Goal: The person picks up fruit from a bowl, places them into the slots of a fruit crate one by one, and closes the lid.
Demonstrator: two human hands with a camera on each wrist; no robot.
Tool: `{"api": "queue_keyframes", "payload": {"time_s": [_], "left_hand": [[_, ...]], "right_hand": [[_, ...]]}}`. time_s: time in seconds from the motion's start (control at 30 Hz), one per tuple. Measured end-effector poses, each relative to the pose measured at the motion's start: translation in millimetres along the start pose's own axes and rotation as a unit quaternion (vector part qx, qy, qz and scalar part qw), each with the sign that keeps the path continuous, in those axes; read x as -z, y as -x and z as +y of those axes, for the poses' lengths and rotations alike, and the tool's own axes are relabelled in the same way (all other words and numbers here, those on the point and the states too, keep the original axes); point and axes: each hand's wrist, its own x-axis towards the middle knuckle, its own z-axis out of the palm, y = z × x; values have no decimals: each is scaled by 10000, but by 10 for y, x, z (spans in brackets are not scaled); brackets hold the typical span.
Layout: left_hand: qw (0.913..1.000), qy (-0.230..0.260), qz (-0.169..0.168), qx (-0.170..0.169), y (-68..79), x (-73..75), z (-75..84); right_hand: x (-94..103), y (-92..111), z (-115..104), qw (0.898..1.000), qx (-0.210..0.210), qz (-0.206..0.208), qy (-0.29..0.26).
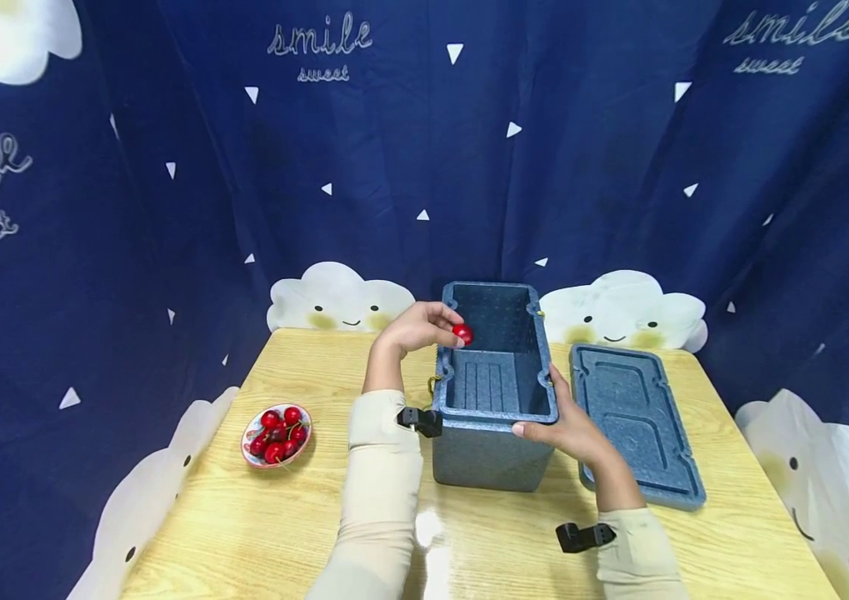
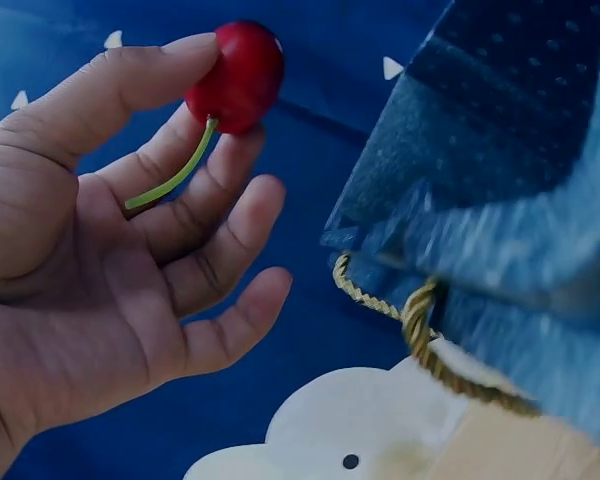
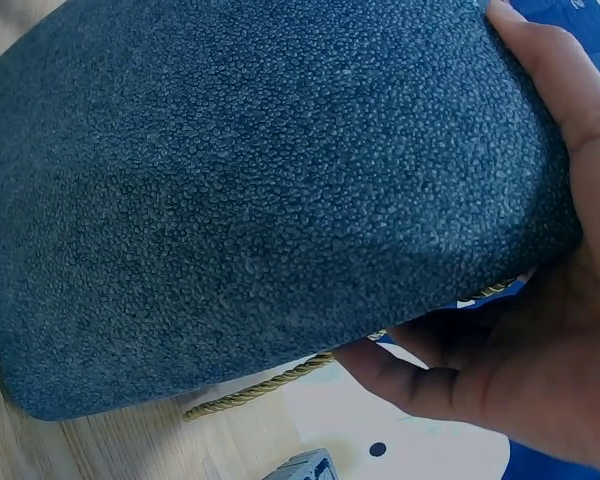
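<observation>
A red cherry with a short green stem is pinched between the thumb and fingers of my left hand. In the head view that cherry is over the left rim of a blue-grey foam box, which stands without its lid. My right hand grips the box at its near right corner, thumb on the front and fingers along the right side. Inside, the visible part of the floor shows ridges and no cherries. A gold rope handle hangs on the box's left side.
Left on the wooden table, a small bowl holds several cherries. The box's lid lies flat to the right. Behind the table hangs a dark blue curtain with white clouds.
</observation>
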Motion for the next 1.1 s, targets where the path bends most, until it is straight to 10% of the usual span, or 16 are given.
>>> {"api": "queue_keyframes", "payload": {"time_s": [0.57, 1.1], "left_hand": [[9943, -587, -769, 441, -373, -217, 122], [9942, -684, -264, 786, -482, -412, 30]], "right_hand": [[-28, -136, 325, 10000, 28, 80, -14], [-39, -121, 363, 9999, 80, 10, -66]]}}
